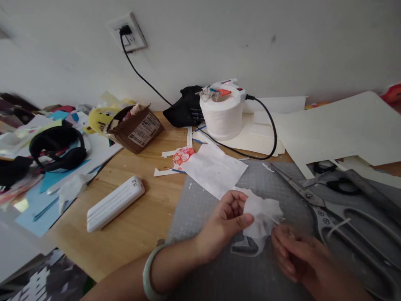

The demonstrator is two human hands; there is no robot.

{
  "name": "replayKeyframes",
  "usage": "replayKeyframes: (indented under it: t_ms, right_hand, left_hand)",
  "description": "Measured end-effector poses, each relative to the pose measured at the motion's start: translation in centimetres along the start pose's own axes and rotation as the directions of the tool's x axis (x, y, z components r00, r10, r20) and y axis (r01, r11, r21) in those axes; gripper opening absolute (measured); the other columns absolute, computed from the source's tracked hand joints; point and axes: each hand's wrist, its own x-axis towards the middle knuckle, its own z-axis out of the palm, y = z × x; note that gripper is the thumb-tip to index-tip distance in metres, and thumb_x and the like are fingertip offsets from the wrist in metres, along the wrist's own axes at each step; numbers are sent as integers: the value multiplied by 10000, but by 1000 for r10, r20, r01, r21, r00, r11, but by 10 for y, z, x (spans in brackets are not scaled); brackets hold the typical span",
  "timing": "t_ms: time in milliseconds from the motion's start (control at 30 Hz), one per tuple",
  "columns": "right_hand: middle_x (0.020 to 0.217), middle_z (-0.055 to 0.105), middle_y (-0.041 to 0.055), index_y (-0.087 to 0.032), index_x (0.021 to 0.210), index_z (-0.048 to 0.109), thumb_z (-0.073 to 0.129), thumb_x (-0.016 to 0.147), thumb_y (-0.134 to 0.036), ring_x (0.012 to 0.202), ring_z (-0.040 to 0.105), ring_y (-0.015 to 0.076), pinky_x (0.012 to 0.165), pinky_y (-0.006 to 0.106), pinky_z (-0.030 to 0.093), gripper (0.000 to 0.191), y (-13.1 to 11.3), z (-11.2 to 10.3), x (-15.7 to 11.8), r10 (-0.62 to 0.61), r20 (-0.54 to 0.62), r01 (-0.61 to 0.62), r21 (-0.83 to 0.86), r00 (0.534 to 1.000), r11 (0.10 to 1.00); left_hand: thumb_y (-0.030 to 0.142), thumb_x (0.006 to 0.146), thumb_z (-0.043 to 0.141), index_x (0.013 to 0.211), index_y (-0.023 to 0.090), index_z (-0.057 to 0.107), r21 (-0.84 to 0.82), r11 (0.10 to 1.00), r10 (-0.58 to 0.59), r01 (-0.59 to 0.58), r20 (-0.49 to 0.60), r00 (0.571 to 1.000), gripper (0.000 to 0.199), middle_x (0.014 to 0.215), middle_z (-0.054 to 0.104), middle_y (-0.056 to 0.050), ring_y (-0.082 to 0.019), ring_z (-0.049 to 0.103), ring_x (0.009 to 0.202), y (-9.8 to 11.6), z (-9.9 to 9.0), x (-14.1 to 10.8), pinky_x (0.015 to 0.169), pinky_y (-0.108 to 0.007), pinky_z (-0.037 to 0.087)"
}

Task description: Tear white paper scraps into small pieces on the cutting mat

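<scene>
Between the thumb and fingers of my left hand (230, 221) is a crumpled piece of white tissue paper (261, 213), held above the grey cutting mat (203, 234). My right hand (297, 251), slightly blurred, is closed in a pinch at the tissue's lower right edge. A thin white bit shows near its fingertips, but I cannot make out what they grip. Below the tissue lies a grey-and-white object with a dark middle (246, 246), partly covered. Large metal scissors (316, 200) rest right of my right hand. A flat white sheet (216, 169) lies beyond my left hand.
A tissue roll (222, 117) with a corded white device (236, 92) on it stands near the wall. Leftward are a white power bank (115, 202), a cardboard box (138, 127) and black headphones (58, 148). Small black-handled scissors (343, 186) and cream sheets (338, 129) lie right.
</scene>
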Motion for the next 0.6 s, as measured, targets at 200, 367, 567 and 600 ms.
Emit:
replayKeyframes:
  t_ms: [200,367,567,600]
  right_hand:
    - [525,437,-66,-195,747,585,686,641,-385,463,387,74,404,162,356,240,7,7,-4,-90,-208,51,-187,974,981]
    - [572,489,-45,-190,678,598,682,647,-384,466,412,72,400,161,384,214,7,11,-6,-167,-215,115,-234,962,965]
    - [570,522,-41,-195,855,621,678,635,-381,463,432,86,390,173,390,294,7,8,-4,-182,-226,118,-267,957,956]
    - [544,494,-52,-192,842,615,672,642,-374,457,426,84,391,173,388,277,8,7,-4,-181,-218,119,-269,959,956]
  left_hand:
    - [241,628,736,870,157,437,89,990,-124,112,147,981,393,748,504,19,-62,470,656,-4,1,-4,613,-191,345]
    - [371,640,710,817,152,440,257,947,-244,190,198,949,389,720,461,22,-75,435,660,-6,1,-5,628,-213,323]
    - [442,774,540,808,131,513,549,834,-243,48,288,926,314,751,457,-8,-108,429,716,0,0,-6,685,-231,350]
    - [446,794,509,809,132,516,561,828,-230,24,300,926,315,759,458,-10,-110,429,727,1,0,-5,694,-229,353]
